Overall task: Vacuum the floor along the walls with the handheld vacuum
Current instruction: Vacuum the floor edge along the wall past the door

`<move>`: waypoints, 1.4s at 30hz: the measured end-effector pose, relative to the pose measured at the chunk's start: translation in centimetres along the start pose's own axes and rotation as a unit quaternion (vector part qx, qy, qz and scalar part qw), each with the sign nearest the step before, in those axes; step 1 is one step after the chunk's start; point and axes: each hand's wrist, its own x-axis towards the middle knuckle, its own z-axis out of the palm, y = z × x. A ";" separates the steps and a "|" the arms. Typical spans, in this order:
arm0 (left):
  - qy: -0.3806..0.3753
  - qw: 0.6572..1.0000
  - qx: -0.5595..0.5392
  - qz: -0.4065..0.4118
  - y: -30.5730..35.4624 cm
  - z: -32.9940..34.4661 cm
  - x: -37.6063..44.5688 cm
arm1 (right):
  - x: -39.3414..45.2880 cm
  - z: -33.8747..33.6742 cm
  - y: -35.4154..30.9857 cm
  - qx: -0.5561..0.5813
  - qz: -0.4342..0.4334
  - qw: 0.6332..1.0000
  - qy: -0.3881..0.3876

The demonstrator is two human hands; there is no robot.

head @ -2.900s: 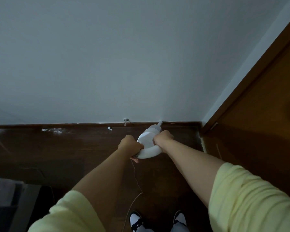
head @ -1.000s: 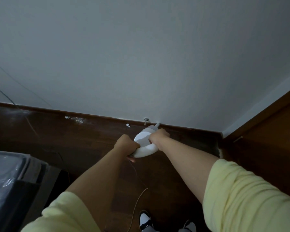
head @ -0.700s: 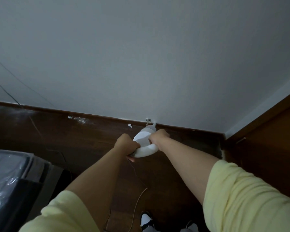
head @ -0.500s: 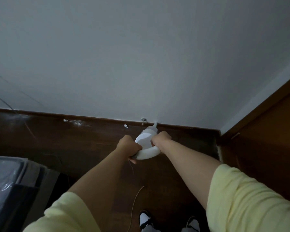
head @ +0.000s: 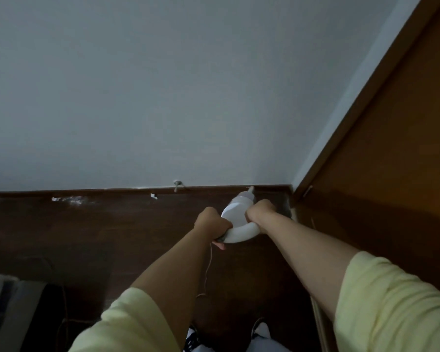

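Vac: my white handheld vacuum (head: 235,216) sits centre frame, a bit right, nozzle tip up against the baseboard (head: 112,193) close to the corner by the door (head: 391,174).
L hand: left hand (head: 212,224) wrapped round the rear end of the loop handle, fingers curled tight on it.
R hand: right hand (head: 258,210) gripping the front of the handle next to the body, fist closed on it.
Cord: thin cord (head: 208,270) dangles from the handle's back end, runs down lower centre toward my shoes (head: 261,329). Can't see where it ends.
Floor: dark wood floor (head: 99,237); white flecks (head: 66,199) at left along the baseboard, one more chip nr centre, plus a small clip (head: 177,184) on the wall (head: 188,85) edge.
Feel: hard smooth plastic shell, looks light – prob one hand would carry it, two give me steadier nozzle aim. Rigid, no flex; glossy so could slip if grip loosens.
Where to hold: the curved handle, as now. Not the nozzle, it's thin, might snap off.
Watch: cord near my feet, trip/snag risk imo.
Next: I'd guess sweep left along the baseboard twd those flecks.
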 end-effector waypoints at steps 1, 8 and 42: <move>-0.003 1.000 0.000 0.001 0.6 0.6 0.1 | 0.5 -0.6 0.4 -0.002 -0.005 1.000 0.002; 0.002 1.000 0.007 0.001 3.0 3.1 0.6 | 2.5 -3.1 2.3 -0.003 -0.008 1.000 -0.005; 0.044 0.997 0.064 0.024 -3.5 -6.4 1.8 | -1.2 5.5 -4.3 0.093 0.047 0.994 -0.018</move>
